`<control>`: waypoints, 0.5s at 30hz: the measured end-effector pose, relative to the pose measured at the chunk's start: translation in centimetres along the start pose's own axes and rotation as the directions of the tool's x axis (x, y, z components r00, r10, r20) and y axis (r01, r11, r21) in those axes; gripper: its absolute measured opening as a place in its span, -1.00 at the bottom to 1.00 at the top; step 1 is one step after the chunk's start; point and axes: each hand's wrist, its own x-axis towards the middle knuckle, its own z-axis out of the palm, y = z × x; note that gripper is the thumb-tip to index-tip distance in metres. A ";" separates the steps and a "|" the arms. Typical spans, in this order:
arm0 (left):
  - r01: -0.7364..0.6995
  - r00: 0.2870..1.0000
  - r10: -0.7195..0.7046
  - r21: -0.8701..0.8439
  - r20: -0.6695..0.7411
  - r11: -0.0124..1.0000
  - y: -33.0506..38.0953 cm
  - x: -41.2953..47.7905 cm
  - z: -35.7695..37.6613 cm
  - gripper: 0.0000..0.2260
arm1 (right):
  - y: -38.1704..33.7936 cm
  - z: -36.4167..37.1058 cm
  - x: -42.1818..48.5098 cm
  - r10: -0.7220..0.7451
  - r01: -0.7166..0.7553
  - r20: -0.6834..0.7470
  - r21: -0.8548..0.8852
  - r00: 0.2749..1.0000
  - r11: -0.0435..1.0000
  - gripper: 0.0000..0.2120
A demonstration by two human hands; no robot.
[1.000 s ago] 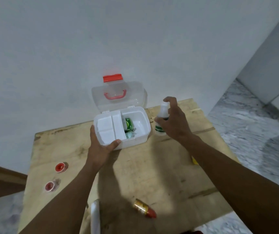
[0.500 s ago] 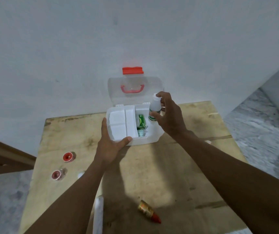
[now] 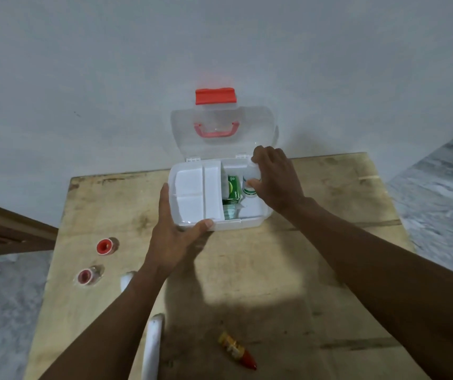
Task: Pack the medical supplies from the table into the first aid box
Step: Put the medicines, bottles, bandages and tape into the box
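The white first aid box (image 3: 247,224) stands open at the far middle of the wooden table (image 3: 288,270), its clear lid (image 3: 258,133) with red handle and latch leaning back against the wall. A white divider tray fills its left half. In the right half lie a green carton (image 3: 233,187) and a packet below it. My left hand (image 3: 173,231) grips the box's front left corner. My right hand (image 3: 274,182) holds a white bottle with a green label (image 3: 250,185) down inside the right compartment.
Two red-capped tape rolls (image 3: 106,246) (image 3: 86,276) lie at the table's left. A yellow tube with a red cap (image 3: 236,351) lies near the front edge. A long white item (image 3: 152,349) lies front left. A grey stone floor surrounds the table.
My right hand has carried the white bottle from the table right of the box, over its rim and down into the right compartment. The left hand kept its hold on the box.
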 end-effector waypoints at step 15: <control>-0.008 1.000 0.008 0.003 0.018 1.000 0.3 -0.2 -0.3 -0.15 | -1.0 -0.5 -1.1 0.097 -0.100 0.059 0.042 0.994 0.994 -0.57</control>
